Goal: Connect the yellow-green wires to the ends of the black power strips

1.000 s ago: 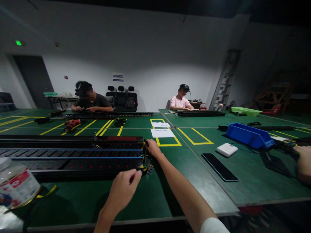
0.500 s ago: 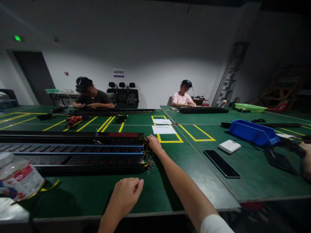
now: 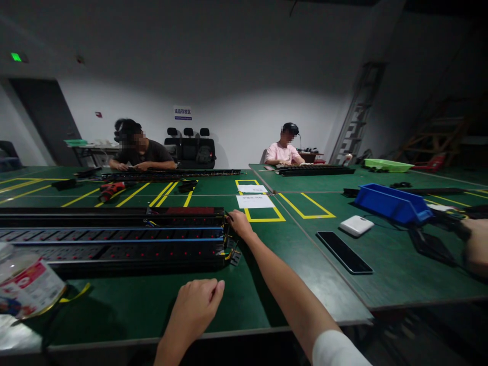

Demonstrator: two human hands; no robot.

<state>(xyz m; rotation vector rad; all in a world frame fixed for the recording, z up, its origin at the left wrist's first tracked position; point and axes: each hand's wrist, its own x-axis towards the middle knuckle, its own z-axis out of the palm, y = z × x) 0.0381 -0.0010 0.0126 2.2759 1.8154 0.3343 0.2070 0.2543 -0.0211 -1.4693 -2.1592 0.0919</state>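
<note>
Long black rack power strips (image 3: 133, 251), with rows of sockets, red dots and blue edging, lie side by side on the green table. My right hand (image 3: 239, 223) is at the right end of the rearmost strip (image 3: 190, 217), fingers closed against its end; what they pinch is hidden. Just nearer to me, yellow-green wires and a grey connector (image 3: 235, 257) stick out from the front strip's end. My left hand (image 3: 198, 304) rests curled in a loose fist near the table's front edge, apart from the strips, with nothing visible in it.
A plastic jar (image 3: 28, 284) stands at front left. To the right lie a phone (image 3: 345, 252), a white box (image 3: 356, 225) and a blue bin (image 3: 392, 203). Another person's hand (image 3: 476, 246) is at the right edge. A red drill (image 3: 111, 191) and paper sheets (image 3: 254, 201) lie farther back.
The view has shifted slightly, moving the scene a little left. My right hand stays at the strip's end and my left hand stays curled in place.
</note>
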